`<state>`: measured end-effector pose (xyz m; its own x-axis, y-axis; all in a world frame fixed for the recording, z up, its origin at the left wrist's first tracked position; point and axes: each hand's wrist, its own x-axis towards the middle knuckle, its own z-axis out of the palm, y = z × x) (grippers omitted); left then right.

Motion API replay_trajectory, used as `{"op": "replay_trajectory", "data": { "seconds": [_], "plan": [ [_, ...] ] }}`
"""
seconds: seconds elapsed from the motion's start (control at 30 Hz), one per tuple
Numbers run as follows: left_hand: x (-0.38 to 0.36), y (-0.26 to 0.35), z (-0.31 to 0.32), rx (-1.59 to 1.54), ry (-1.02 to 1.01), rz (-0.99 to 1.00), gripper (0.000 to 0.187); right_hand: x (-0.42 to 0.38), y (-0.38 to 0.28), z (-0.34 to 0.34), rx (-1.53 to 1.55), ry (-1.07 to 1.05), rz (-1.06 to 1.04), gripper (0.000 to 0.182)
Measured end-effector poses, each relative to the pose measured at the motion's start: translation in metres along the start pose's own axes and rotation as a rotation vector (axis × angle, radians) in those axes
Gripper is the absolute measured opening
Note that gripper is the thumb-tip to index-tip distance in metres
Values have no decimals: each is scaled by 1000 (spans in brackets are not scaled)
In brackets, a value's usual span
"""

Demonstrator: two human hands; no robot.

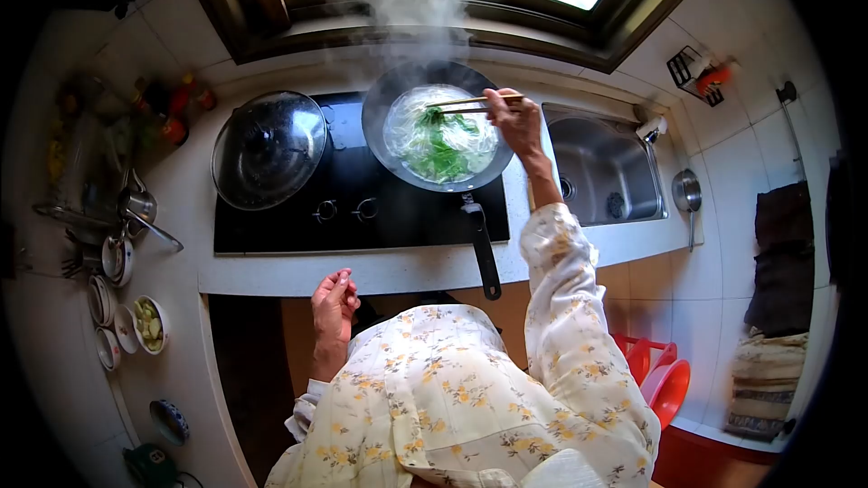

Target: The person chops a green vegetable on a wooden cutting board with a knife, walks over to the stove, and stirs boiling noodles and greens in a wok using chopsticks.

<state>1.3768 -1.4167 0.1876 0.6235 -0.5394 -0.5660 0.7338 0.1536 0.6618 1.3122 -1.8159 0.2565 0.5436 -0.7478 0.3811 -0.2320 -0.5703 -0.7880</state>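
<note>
My right hand (517, 126) grips a pair of chopsticks (466, 101) over the right side of a dark wok (376, 117). Their tips reach into white noodles (407, 137) and green leafy vegetables (443, 161) in steaming, pale liquid. The wok sits on the right part of a black cooktop (407, 233), its black handle (484, 253) pointing toward me past the counter edge. Low in front of the counter, my left hand (334, 307) is loosely closed, thumb against the fingers, with nothing visible in it and touching nothing.
A domed glass lid (269, 152) covers the cooktop's left side. At right is a steel sink (608, 167). Bowls, including one of cut vegetables (149, 323), a ladle (155, 228) and bottles (185, 95) stand left. Red basins (665, 389) are low at right.
</note>
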Motion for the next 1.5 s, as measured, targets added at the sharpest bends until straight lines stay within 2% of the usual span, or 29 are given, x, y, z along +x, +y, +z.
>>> {"op": "replay_trajectory", "data": {
  "seconds": [0.03, 0.2, 0.23, 0.3, 0.37, 0.43, 0.5, 0.63, 0.77, 0.83, 0.93, 1.1, 1.2, 1.3, 1.37, 1.43, 1.5],
  "plan": [
    [-2, -2, -1, -5, 24, 7, 11, -3, -1, -11, 64, 11, 12, 25],
    [-1, -8, -22, -47, 67, 6, 10, -40, -38, -69, -56, -285, 12, 25],
    [0, -9, -24, -45, 57, 21, 10, -45, -42, -72, -80, -377, 13, 24],
    [1, -8, -21, -44, 72, 14, 10, -49, -37, -60, -16, -414, -18, 23],
    [4, -7, -15, -31, 74, 1, 10, -44, -38, -44, -143, -400, -104, 24],
    [4, -6, -8, -32, 48, -9, 10, -34, -31, -31, -55, -274, -115, 25],
    [0, -3, -2, -14, 23, 4, 10, -25, -21, -25, 39, -171, -41, 25],
    [0, -6, -6, -4, 42, 5, 9, -21, -13, -27, -70, -97, -77, 21],
    [0, -7, -14, 0, 74, 9, 9, -49, -42, -33, -285, -307, -198, 20],
    [1, -7, -19, -40, 64, 4, 10, -55, -51, -34, -240, -338, -210, 19],
    [1, -6, -17, -31, 77, 7, 10, -51, -45, -39, -72, -244, -12, 19],
    [4, -4, -9, -6, 53, -15, 11, -45, -22, -16, -50, -170, 56, 19],
    [6, -4, -5, 17, 39, -26, 12, -40, -13, 11, -178, 54, -89, 18],
    [6, -3, -1, 39, 32, -40, 13, -31, -3, 31, -251, 119, -88, 19],
    [7, 0, 0, 47, 34, -43, 13, -28, -2, 31, -217, 93, -81, 20],
    [7, 0, -1, 56, 34, -43, 12, -33, -29, 14, 32, -236, -14, 19],
    [7, -1, -5, 45, 39, -35, 11, -31, -23, 6, 193, -195, 58, 21]
  ]
}}
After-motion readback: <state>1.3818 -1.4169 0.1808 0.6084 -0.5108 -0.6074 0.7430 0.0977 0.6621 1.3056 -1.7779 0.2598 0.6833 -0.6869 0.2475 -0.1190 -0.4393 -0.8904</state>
